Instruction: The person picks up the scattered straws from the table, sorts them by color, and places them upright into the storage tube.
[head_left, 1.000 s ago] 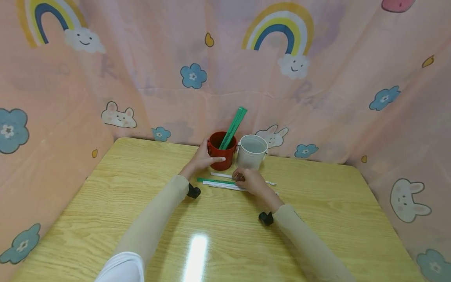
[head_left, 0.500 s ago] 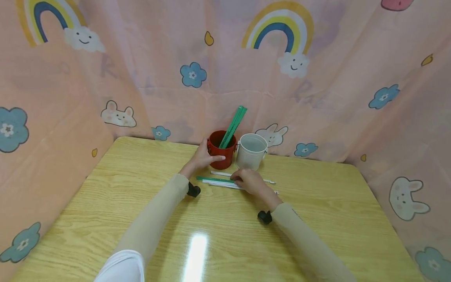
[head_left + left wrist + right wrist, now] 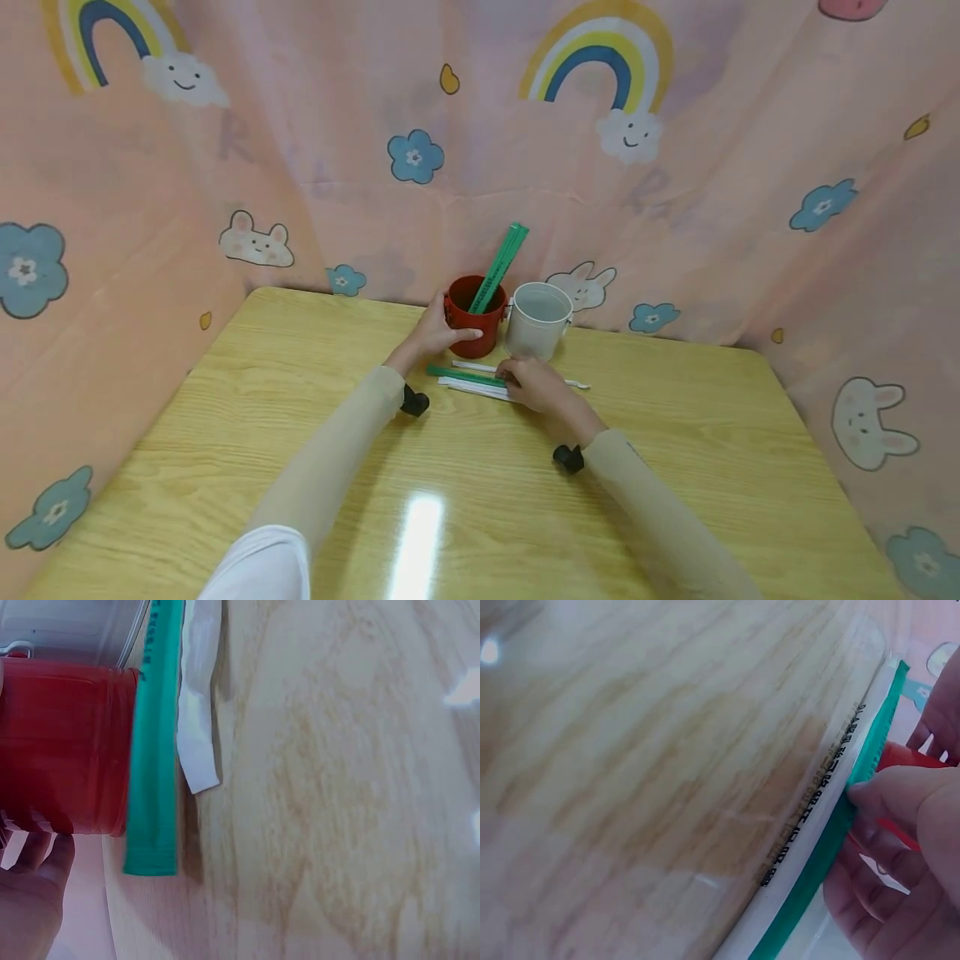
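Observation:
A red bucket (image 3: 480,347) stands at the back of the table, held round its side by my left hand (image 3: 432,335). Several green paper-wrapped straws (image 3: 500,268) lean out of it to the right. In front lies another green paper-wrapped straw (image 3: 467,376) with black print. My right hand (image 3: 538,387) pinches it between thumb and fingers, as the right wrist view shows. White paper-wrapped straws (image 3: 472,387) lie alongside on the near side, partly hidden under that hand. One more white straw (image 3: 472,365) lies behind, close to the buckets.
A white bucket (image 3: 534,333) stands right beside the red one, nothing showing above its rim. The wooden table (image 3: 337,517) meets a pink patterned curtain (image 3: 337,125) behind the buckets. Small black wrist cameras (image 3: 567,458) hang under both wrists.
The green straw and the white straws beside it have shifted slightly toward the buckets under my right hand. My left hand keeps its grip on the red bucket.

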